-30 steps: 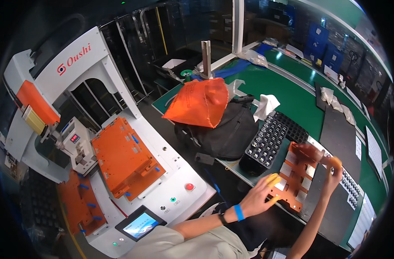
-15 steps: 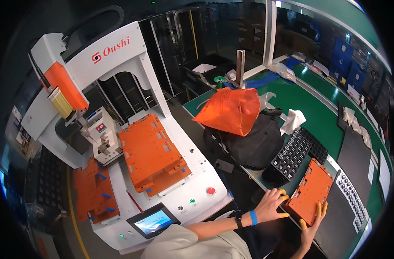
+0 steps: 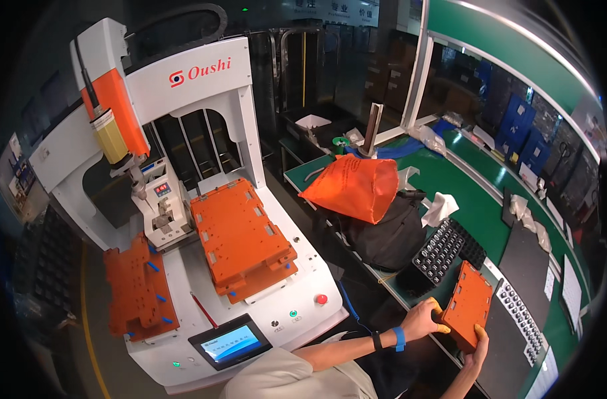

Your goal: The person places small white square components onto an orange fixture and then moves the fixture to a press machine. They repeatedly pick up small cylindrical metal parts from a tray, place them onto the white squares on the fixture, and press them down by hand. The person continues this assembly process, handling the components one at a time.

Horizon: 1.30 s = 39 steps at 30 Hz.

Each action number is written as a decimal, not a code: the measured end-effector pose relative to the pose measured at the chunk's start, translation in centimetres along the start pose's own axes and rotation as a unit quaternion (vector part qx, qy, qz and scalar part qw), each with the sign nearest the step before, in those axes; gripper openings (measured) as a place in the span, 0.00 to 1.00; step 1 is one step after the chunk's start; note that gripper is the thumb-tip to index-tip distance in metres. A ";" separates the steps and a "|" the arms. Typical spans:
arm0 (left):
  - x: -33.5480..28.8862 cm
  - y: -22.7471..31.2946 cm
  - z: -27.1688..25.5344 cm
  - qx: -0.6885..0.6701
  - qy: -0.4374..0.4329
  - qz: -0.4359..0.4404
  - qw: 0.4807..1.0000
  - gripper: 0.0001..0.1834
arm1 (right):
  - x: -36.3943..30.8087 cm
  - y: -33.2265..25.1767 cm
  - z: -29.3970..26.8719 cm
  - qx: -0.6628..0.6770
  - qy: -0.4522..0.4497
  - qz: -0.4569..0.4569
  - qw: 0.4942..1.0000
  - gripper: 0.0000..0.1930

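At the near edge of the green bench (image 3: 420, 189), you are holding an orange fixture (image 3: 470, 299), its broad face turning up toward you and its long sides running away from your body. Your left hand (image 3: 423, 320) is pinching the long left side near the close end, yellow finger cots (image 3: 443, 328) pressing on the wall. Your right hand (image 3: 477, 349) is pinching the near right corner. So the fixture is sitting between both grips, most of its length extending beyond them. Whether its underside is resting on the bench or hanging just clear, you are not showing; cannot tell.

Handling, by judgement: it is looking stiff and boxy, probably of middling weight, unlikely to be bending or crushing. Its flat walls may be offering little to hook onto, so slipping is seeming possible; the cots should be helping. Best hold: opposite long sides, nearer mid-length, since gripping only the close end may be letting the far end dip. Pale patches are lining its edges; keep fingers off those.

Neighbours: a black tray (image 3: 438, 253) is standing just beyond, leftward; a white strip (image 3: 519, 319) of dark pieces is lying to the right.
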<state>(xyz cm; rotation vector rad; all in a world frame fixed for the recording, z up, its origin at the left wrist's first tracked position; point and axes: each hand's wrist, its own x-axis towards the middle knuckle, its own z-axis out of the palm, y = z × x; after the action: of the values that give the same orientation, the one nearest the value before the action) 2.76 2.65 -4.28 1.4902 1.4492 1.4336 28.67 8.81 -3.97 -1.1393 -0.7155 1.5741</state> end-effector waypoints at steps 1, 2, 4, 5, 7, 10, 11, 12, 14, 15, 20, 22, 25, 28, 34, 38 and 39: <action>0.2 0.8 -0.1 -0.015 0.004 -0.009 1.000 0.32 | -0.5 -0.5 0.3 -0.009 -0.002 -0.007 1.000 0.22; 0.1 1.6 -0.3 -0.012 0.015 -0.006 1.000 0.31 | -1.3 -0.9 0.6 0.003 -0.001 -0.010 1.000 0.20; -0.5 3.8 -1.1 -0.013 0.032 0.044 0.998 0.31 | -3.4 -1.0 0.9 0.040 -0.003 -0.035 0.999 0.20; -1.1 5.2 -1.9 -0.010 0.041 0.064 0.997 0.31 | -4.5 -0.9 1.2 0.060 -0.005 -0.042 0.997 0.20; -3.0 8.7 -4.5 -0.037 0.035 0.068 0.996 0.31 | -7.0 -1.9 1.6 0.044 -0.059 -0.062 0.995 0.23; -6.3 12.0 -8.2 -0.069 0.051 0.085 0.993 0.30 | -11.7 -3.3 6.1 0.016 -0.114 -0.168 0.979 0.27; -7.6 13.1 -9.6 -0.083 0.060 0.095 0.990 0.31 | -14.0 -4.6 7.9 -0.019 -0.167 -0.159 0.973 0.32; -8.8 14.0 -10.8 -0.082 0.083 0.141 0.983 0.31 | -15.1 -4.8 9.5 0.005 -0.200 -0.188 0.962 0.34; -12.4 15.5 -13.4 -0.075 0.168 0.201 0.962 0.33 | -17.0 -4.5 13.5 0.047 -0.247 -0.214 0.944 0.37; -14.3 15.9 -14.4 -0.081 0.202 0.208 0.954 0.33 | -18.0 -4.2 15.5 0.057 -0.252 -0.218 0.941 0.37; -24.6 15.6 -18.3 -0.058 0.466 0.268 0.841 0.34 | -27.1 -3.3 27.7 0.022 -0.497 0.000 0.868 0.39; -27.6 14.0 -19.2 -0.043 0.606 0.306 0.733 0.36 | -29.9 -0.8 31.3 -0.002 -0.584 0.088 0.807 0.37; -30.6 13.2 -22.8 0.016 0.760 0.305 0.574 0.40 | -34.0 4.4 36.2 -0.029 -0.640 0.149 0.753 0.37; -34.4 16.5 -28.1 0.095 0.848 0.237 0.465 0.39 | -38.2 9.9 42.1 -0.070 -0.742 0.232 0.625 0.33; -39.6 15.4 -33.6 0.100 0.872 0.109 0.466 0.38 | -43.7 18.5 47.8 -0.080 -0.760 0.232 0.602 0.21; -40.2 11.8 -35.1 0.218 0.835 0.090 0.498 0.41 | -44.2 22.0 50.6 -0.063 -0.741 0.285 0.605 0.19; -39.3 11.9 -35.1 0.259 0.823 0.087 0.498 0.42 | -44.3 22.4 51.2 -0.071 -0.736 0.284 0.611 0.18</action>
<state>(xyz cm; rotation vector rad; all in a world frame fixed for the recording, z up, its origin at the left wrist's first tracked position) -19.63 -45.80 4.07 -0.1886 2.9372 2.9543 -25.83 -35.21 9.71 0.2433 -1.6059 2.9809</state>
